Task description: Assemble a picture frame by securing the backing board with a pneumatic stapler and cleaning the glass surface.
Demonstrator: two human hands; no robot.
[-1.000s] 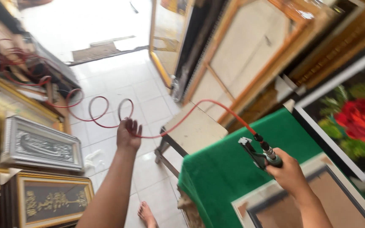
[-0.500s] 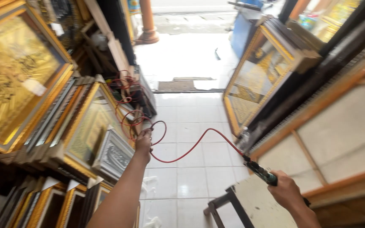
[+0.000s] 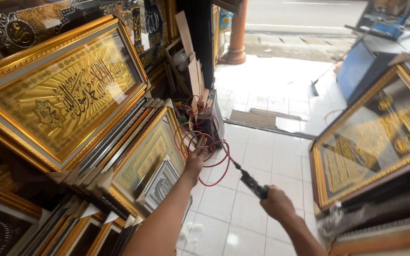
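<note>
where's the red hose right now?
Head view, centre: the red hose hangs coiled by the stacked gold frames, gathered in the left hand, running to the black tool in the right hand.

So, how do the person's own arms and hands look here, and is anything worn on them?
Both forearms are bare as far as the picture shows: no sleeves, gloves or watch are visible. The left hand and the right hand show no rings that I can make out. The upper arms are out of view.
</note>
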